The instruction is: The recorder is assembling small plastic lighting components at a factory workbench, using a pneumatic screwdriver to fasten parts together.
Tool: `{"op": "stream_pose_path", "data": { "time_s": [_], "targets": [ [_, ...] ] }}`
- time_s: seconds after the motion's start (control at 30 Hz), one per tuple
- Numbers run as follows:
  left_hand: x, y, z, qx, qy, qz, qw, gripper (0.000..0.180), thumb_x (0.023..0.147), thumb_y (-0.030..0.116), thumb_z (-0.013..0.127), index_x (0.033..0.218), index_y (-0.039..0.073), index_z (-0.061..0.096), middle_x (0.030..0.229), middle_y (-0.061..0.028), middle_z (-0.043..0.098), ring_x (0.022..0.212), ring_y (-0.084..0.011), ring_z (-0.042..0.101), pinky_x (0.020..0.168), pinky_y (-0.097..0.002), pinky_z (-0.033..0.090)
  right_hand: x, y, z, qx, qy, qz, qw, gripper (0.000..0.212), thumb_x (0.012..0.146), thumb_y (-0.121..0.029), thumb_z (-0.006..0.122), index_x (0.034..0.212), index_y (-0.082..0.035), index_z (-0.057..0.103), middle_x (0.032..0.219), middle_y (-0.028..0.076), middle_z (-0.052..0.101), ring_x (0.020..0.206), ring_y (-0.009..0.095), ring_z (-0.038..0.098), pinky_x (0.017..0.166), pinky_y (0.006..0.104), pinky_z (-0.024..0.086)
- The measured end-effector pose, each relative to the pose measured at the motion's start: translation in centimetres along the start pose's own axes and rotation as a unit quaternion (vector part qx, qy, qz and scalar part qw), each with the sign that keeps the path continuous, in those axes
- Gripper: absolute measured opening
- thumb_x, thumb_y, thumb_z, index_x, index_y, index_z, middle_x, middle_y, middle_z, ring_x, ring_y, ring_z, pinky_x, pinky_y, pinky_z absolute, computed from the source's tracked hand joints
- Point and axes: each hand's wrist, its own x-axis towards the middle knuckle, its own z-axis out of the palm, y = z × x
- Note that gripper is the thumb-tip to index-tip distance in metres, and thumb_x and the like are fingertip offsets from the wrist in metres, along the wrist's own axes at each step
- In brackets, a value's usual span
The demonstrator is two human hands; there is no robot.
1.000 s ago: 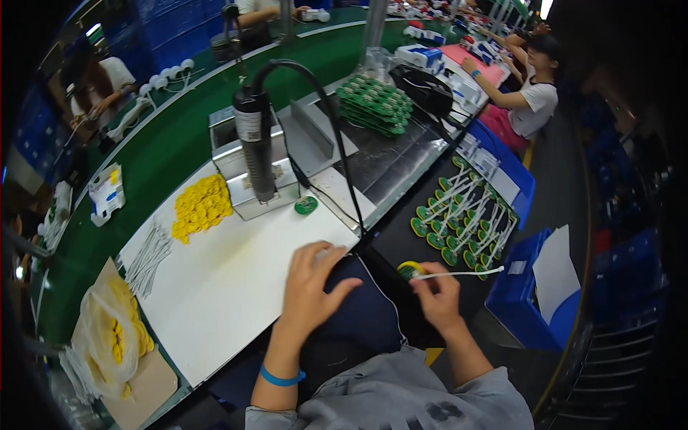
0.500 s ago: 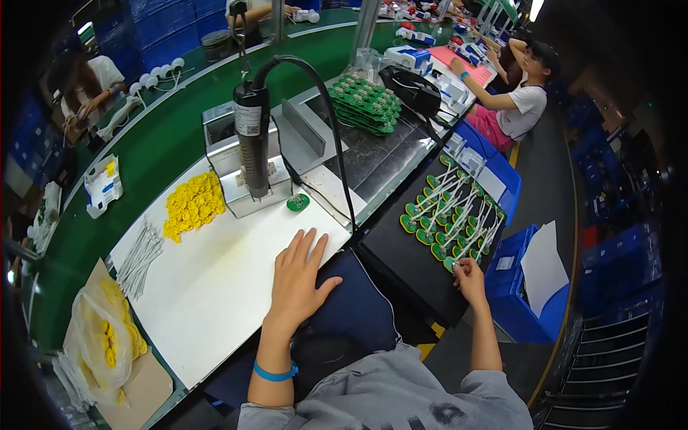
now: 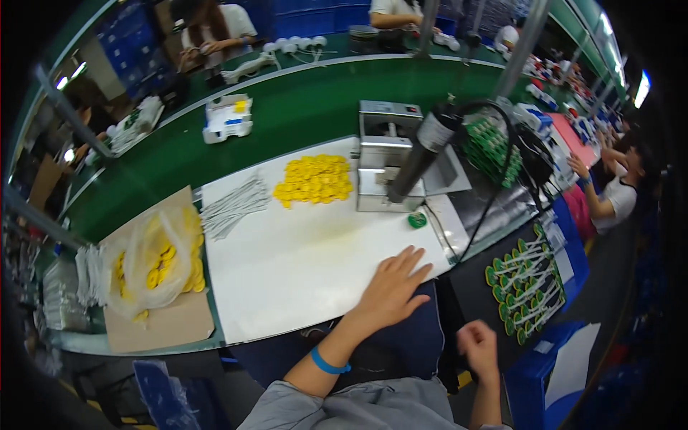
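Note:
My left hand (image 3: 390,287) lies flat, fingers spread, at the front right edge of the white work mat (image 3: 279,287). Past its fingertips is a small round green circuit board (image 3: 417,220). My right hand (image 3: 479,347) hangs in front of the black surface, fingers curled and smeared by motion; nothing shows in it. To its right lie rows of round green boards with yellow rims and white wires (image 3: 527,287). At the mat's far side are a pile of yellow discs (image 3: 315,179) and a bundle of white wires (image 3: 233,208). A black corded cylindrical tool (image 3: 423,154) hangs tilted before a metal fixture (image 3: 383,190).
Left of the mat, a clear bag of yellow discs (image 3: 161,265) rests on cardboard (image 3: 161,326). Stacked green circuit boards (image 3: 491,150) stand beyond the fixture. A blue bin (image 3: 527,380) is at lower right. Co-workers sit across and along the green conveyor (image 3: 308,104).
My view has swung to the right-hand side's opposite, toward the left. My right hand has let go of the round board in the rows and drawn back. The left hand stays on the mat's edge.

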Motion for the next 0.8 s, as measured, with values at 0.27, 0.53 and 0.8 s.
{"op": "stream_pose_path", "data": {
  "time_s": [0.27,0.53,0.8],
  "targets": [
    [-4.3,-2.5,-3.7,-0.026,0.014,0.001,1.0,0.057,0.095,0.036,0.072,0.144,0.008,0.06,0.163,-0.0215,0.043,0.154,-0.0396,0.035,0.119,-0.0503,0.033,-6.1,-6.2,17.2,0.015,-0.566,-0.093,0.819,0.012,0.093,-0.014,0.083,0.096,-0.004,0.077,0.077,0.003,0.075,0.068,0.007,0.067,0.061,0.024,0.049],
    [-8.9,-4.7,-7.2,-0.046,0.023,-0.004,0.999,0.057,0.093,0.03,0.075,0.141,0.005,0.061,0.162,-0.0232,0.043,0.154,-0.0402,0.034,0.12,-0.0505,0.032,-14.3,-11.7,30.5,0.122,-0.679,-0.206,0.695,0.026,0.093,-0.016,0.082,0.08,-0.003,0.063,0.066,0.012,0.057,0.055,0.026,0.055,0.053,0.0378,0.041],
    [-13.2,-4.9,-9.0,-0.086,0.067,0.029,0.994,0.037,0.101,0.03,0.067,0.129,0.006,0.068,0.139,-0.0146,0.064,0.144,-0.0365,0.049,0.119,-0.0495,0.036,-9.4,-16.5,35.8,0.051,-0.47,-0.554,0.685,0.022,0.09,-0.018,0.085,0.08,-0.004,0.072,0.065,0.006,0.065,0.055,0.019,0.064,0.053,0.0298,0.048]
  ]
}}
